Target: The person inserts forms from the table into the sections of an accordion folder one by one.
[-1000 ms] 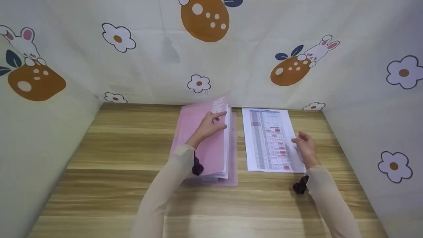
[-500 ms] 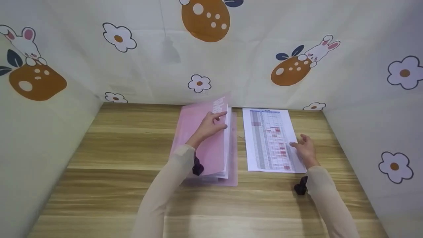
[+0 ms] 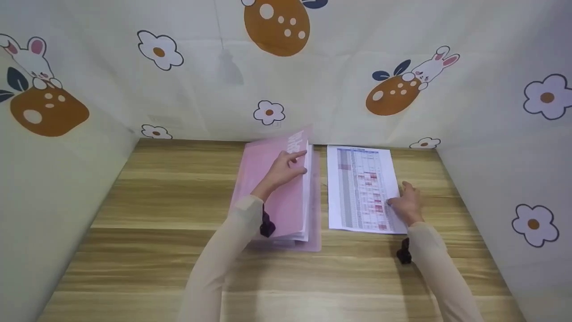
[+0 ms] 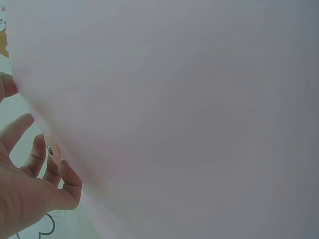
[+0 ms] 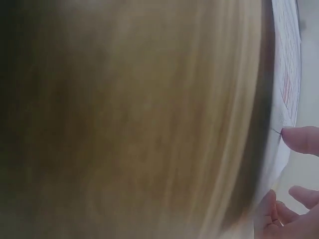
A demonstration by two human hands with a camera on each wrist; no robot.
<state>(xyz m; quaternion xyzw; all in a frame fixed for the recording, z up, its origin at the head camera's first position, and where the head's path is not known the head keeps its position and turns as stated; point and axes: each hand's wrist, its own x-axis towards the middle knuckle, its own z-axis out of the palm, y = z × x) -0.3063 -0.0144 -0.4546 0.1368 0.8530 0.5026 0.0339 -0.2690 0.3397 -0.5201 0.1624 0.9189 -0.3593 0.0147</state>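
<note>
A pink folder [image 3: 286, 214] lies on the wooden table, its front cover slightly raised over white sheets [image 3: 305, 223]. My left hand [image 3: 283, 170] holds the right edge of this cover; in the left wrist view the cover [image 4: 174, 114] fills most of the frame, with fingers along its edge near a small metal snap [image 4: 50, 150]. To the folder's right is a printed sheet [image 3: 344, 192] with a coloured table on it. My right hand [image 3: 407, 203] lies at the sheet's right edge, thumb touching its face and fingers spread. In the right wrist view, the thumb [image 5: 301, 139] meets the paper.
Behind the wooden table [image 3: 152, 201] stands a cream cloth wall [image 3: 196, 103] with rabbit and flower prints. Similar cloth closes the left and right sides. A dark wrist mount [image 3: 267, 225] sits on the left sleeve, another [image 3: 404, 252] on the right.
My right hand has moved a little left and down, its thumb now on the printed sheet. The sheet has shifted slightly left. The left hand and folder stay put.
</note>
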